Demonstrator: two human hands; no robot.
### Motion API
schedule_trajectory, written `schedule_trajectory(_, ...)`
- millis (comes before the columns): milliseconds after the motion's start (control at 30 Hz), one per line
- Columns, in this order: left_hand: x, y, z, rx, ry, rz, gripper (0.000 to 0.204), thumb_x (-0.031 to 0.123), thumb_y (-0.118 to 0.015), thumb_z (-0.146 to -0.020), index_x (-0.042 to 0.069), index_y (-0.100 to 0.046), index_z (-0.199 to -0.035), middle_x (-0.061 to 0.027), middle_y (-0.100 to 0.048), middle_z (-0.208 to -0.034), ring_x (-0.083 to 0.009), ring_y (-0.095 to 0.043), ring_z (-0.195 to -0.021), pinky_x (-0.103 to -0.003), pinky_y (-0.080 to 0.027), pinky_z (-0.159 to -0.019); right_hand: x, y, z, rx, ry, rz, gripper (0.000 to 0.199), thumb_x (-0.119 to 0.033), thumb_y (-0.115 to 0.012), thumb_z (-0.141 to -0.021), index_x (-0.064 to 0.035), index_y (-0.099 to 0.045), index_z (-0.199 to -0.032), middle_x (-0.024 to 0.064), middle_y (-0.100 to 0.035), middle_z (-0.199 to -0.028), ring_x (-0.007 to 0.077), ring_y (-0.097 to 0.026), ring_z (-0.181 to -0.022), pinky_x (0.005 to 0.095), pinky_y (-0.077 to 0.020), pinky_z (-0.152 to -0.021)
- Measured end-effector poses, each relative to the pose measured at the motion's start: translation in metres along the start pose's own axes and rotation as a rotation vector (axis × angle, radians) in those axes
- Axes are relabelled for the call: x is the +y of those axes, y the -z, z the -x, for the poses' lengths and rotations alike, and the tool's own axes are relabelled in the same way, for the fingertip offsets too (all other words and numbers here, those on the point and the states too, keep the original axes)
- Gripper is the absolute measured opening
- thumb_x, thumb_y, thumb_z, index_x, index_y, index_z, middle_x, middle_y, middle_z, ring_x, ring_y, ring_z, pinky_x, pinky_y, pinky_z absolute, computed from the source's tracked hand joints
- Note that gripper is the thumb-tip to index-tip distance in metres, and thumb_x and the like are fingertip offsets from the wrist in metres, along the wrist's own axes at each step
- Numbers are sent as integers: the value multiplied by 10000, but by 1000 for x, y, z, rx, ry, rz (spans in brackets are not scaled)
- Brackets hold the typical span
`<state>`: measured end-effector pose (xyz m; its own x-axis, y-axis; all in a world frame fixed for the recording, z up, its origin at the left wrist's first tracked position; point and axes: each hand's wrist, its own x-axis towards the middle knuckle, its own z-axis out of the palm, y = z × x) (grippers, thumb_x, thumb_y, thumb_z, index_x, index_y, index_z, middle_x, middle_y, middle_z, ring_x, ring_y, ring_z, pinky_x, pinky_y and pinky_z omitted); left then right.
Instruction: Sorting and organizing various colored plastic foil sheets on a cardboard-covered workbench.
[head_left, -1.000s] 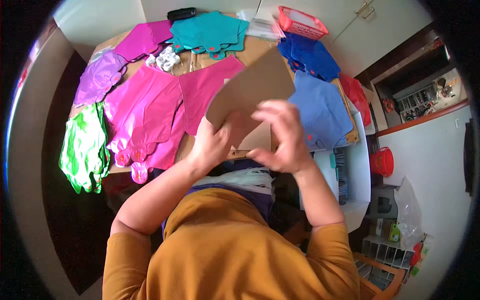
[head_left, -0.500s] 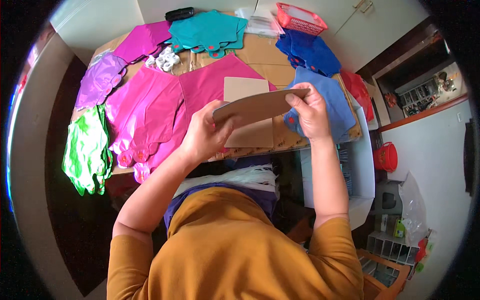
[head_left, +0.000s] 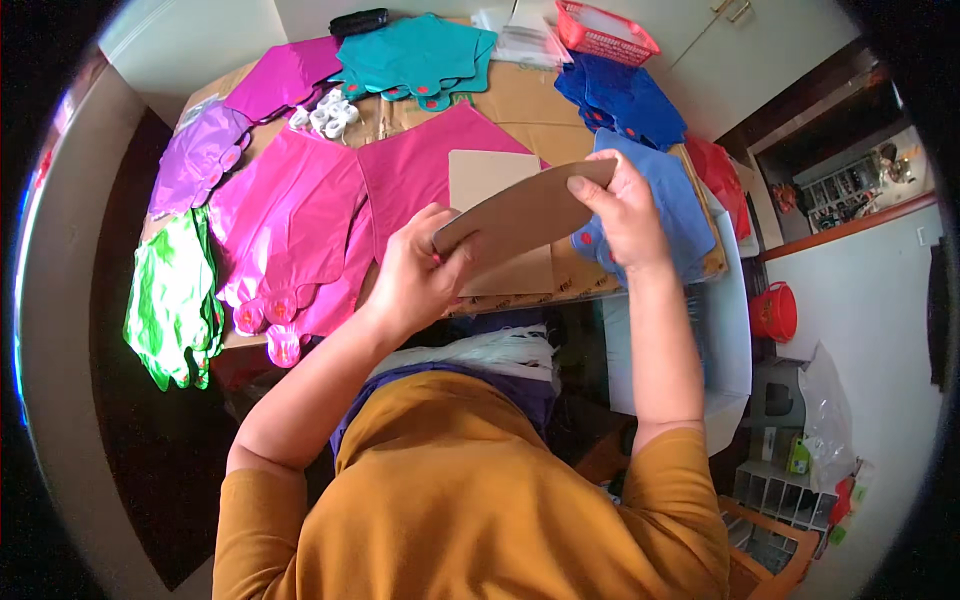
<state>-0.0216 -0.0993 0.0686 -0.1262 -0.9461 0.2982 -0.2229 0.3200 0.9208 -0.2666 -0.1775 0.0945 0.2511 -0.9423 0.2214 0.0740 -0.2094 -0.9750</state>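
Observation:
Both hands hold a brown cardboard sheet (head_left: pixel 530 218) by its opposite ends, tilted and slightly bowed above the table. My left hand (head_left: pixel 425 265) grips the left end, with thumb and fingers on either side. At the upper right end, my right hand (head_left: pixel 630 210) pinches the sheet, thumb on the near face. Under it lies a paler beige card (head_left: pixel 485 172), partly hidden by the sheet. That card rests over a flat magenta foil piece (head_left: pixel 420 165). A light blue foil piece (head_left: pixel 665 200) lies beside my right hand.
Around the cardboard-topped table (head_left: pixel 525 105) lie pink (head_left: pixel 290 210), green (head_left: pixel 170 290), purple (head_left: pixel 200 155), teal (head_left: pixel 415 55) and dark blue foil pieces (head_left: pixel 620 100). White spools (head_left: pixel 330 115) sit at the back left. A red basket (head_left: pixel 605 35) stands at the back; a white box (head_left: pixel 725 350) is at right.
The cardboard sheet has tipped so that more of its near face shows. Both hands still hold its ends and have shifted only slightly.

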Motion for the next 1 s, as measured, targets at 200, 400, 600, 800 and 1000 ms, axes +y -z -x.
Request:
schedule_trajectory(200, 41, 22, -33, -322, 480, 320, 300, 202, -632, -901, -76, -659, -1011, -70, -690, -844, -109, -639, -744, -274, -518, -661, -46, 3, -53, -401, -255, 361, 349, -113, -673, -853, 21, -559, -1155, 73, -648, -1008, 129, -592, -958, 285, -474, -854)
schedule_trajectory(400, 4, 10, -32, -144, 591, 371, 241, 117, -616, -916, -79, -625, -1055, -114, -684, -938, -164, -661, -795, -296, -545, -729, -26, -13, -59, -160, 172, 956, 584, -203, -744, -804, 11, -500, -1291, 174, -563, -1246, 248, -562, -1133, 374, -456, -952)
schedule_trajectory(600, -16, -7, -21, 66, 647, 576, 244, 130, -589, -921, -81, -639, -1034, -118, -682, -873, -149, -638, -721, -276, -523, -643, -48, -37, 54, -337, 457, 1162, 666, -208, -826, -659, -61, -535, -1240, 121, -533, -1156, 306, -521, -1093, 425, -422, -947)
schedule_trajectory(800, -10, -19, -18, 135, 671, 531, 229, 125, -589, -919, -77, -643, -1014, -109, -675, -847, -143, -628, -699, -272, -514, -613, 7, -36, 66, -126, 862, 1274, 222, -61, -647, -783, 1, -606, -992, 77, -572, -909, 236, -586, -857, 366, -465, -774)
schedule_trajectory(1000, 1, -8, -14, 67, 806, 514, 261, 149, -578, -939, -88, -630, -1035, -125, -676, -856, -182, -661, -714, -296, -543, -585, 24, -33, 59, -198, 862, 1237, 126, -56, -593, -806, -1, -590, -920, 78, -535, -825, 232, -564, -775, 358, -456, -745)
